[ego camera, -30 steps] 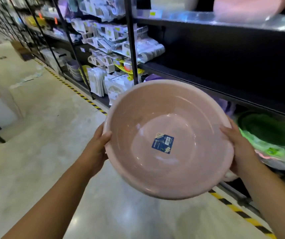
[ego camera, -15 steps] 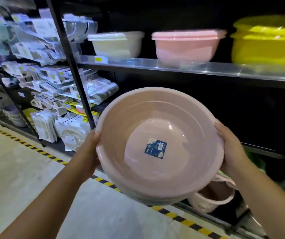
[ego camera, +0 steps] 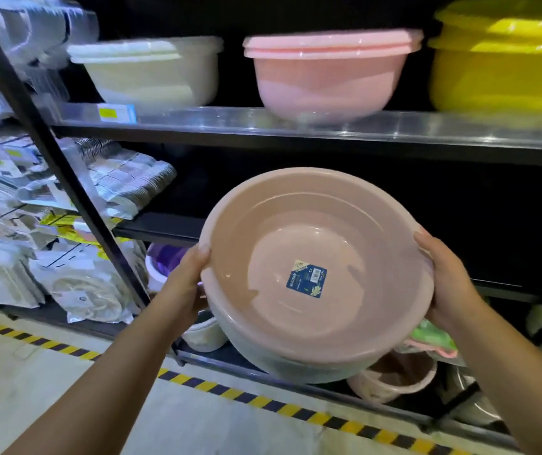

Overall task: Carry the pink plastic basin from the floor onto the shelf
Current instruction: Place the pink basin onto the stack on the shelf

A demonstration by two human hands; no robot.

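Note:
I hold the pink plastic basin [ego camera: 312, 244] up in the air, tilted so its inside faces me, with a blue label stuck at its bottom. My left hand [ego camera: 185, 287] grips the basin's left rim and my right hand [ego camera: 450, 284] grips its right rim. The basin hangs in front of the dark middle shelf [ego camera: 161, 226], below the upper shelf [ego camera: 230, 124]. The basin's underside is hidden.
On the upper shelf stand a white basin [ego camera: 151, 72], a pink basin stack [ego camera: 328, 70] and a yellow basin [ego camera: 506, 57]. A black upright post [ego camera: 56, 159] separates packaged goods [ego camera: 10, 178] at left. Small tubs [ego camera: 394, 379] sit on the bottom shelf, behind yellow-black floor tape [ego camera: 263, 402].
My view has swung from the aisle floor to face the shelves. The basin, held in both hands, has risen and come closer to the shelving.

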